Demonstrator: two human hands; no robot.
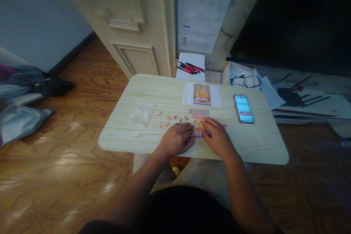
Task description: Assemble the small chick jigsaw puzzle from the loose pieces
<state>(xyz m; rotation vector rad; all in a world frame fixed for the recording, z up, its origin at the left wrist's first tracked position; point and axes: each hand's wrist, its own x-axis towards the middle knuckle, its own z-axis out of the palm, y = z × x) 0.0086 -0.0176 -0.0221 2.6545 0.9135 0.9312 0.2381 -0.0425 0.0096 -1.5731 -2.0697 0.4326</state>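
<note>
A partly assembled jigsaw puzzle [198, 112] with a yellow cartoon figure in a pink hat lies on the small table between my hands. My left hand [177, 139] rests palm down at its left edge, fingers extended and lightly bent, holding nothing visible. Over the puzzle's right side, my right hand [218, 137] has thumb and index finger around a small orange puzzle piece [204, 127]; the fingers partly hide it. Several loose puzzle pieces [167, 118] are scattered left of the puzzle, and another loose piece [203, 146] lies below it.
Behind the puzzle is a printed reference picture [202, 94] on white paper. A clear plastic bag [142, 112] lies on the table's left, a phone [244, 108] on its right. Red and black pens [190, 68] sit beyond the far edge of the table [123, 131], near a white box with cables [244, 76].
</note>
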